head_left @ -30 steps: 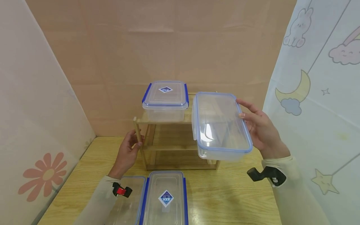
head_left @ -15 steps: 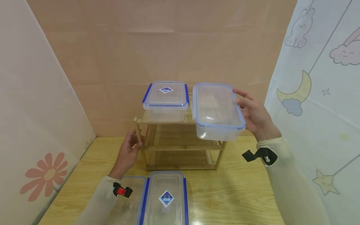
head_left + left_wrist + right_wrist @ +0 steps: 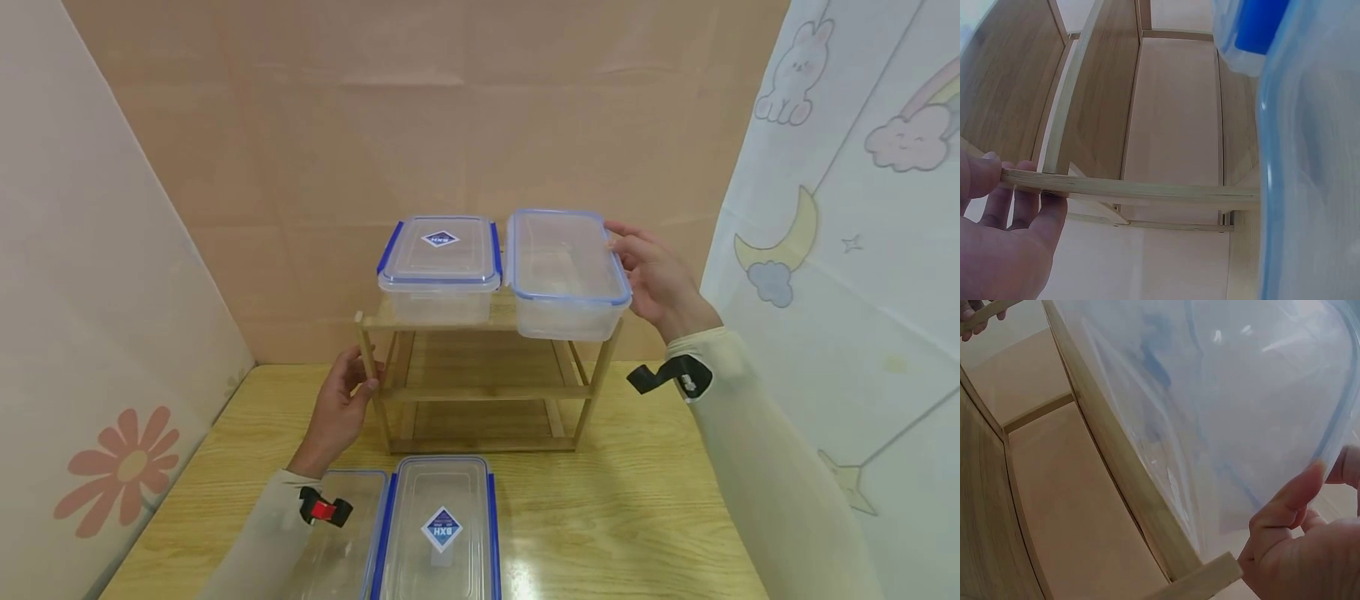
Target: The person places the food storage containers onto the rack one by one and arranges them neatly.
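A three-tier wooden rack (image 3: 487, 393) stands on the table. My left hand (image 3: 337, 417) grips its left front post; in the left wrist view the thumb and fingers wrap the post (image 3: 1147, 190). My right hand (image 3: 663, 283) holds a clear food container with a light blue rim (image 3: 566, 258) by its right edge. This container is at the right half of the top tier, slightly tilted, its front end over the tier's front edge; I cannot tell whether it rests there. Beside it on the tier's left sits a lidded food container with dark blue clips (image 3: 441, 260).
On the table before the rack lie another lidded container with dark blue clips (image 3: 450, 567) and a clear container with a light blue edge (image 3: 341, 533), partly under the left forearm. A tan cloth (image 3: 465, 125) hangs behind; patterned cloths flank both sides.
My right hand has carried the light-blue-rimmed container away from me and leftward, onto or just over the top tier; it now tilts less. My left hand stays on the post.
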Demonstrator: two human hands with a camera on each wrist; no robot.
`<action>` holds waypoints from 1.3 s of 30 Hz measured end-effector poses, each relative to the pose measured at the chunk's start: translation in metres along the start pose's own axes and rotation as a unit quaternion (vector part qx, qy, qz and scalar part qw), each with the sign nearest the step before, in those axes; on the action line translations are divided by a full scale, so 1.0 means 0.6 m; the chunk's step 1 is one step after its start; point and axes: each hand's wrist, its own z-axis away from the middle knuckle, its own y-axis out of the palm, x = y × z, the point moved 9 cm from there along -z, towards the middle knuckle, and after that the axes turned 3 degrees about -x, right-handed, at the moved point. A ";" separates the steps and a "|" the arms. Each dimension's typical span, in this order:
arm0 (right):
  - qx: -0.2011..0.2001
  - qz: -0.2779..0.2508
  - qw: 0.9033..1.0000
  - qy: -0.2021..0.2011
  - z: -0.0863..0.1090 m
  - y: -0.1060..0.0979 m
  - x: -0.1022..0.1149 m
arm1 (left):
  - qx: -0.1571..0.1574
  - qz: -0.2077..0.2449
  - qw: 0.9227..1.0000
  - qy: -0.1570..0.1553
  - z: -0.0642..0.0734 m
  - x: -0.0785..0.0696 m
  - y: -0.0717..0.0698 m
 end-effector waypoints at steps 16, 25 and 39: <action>-0.027 0.022 0.999 0.028 -0.039 -0.014 -0.017 | -0.001 0.004 1.000 -0.005 0.001 0.001 0.005; -0.017 0.022 0.999 0.038 -0.044 -0.017 -0.022 | 0.002 0.005 1.000 -0.007 0.000 0.002 0.009; -0.007 0.056 0.998 0.023 -0.047 -0.026 -0.013 | -0.008 0.007 1.000 -0.017 -0.002 0.006 0.010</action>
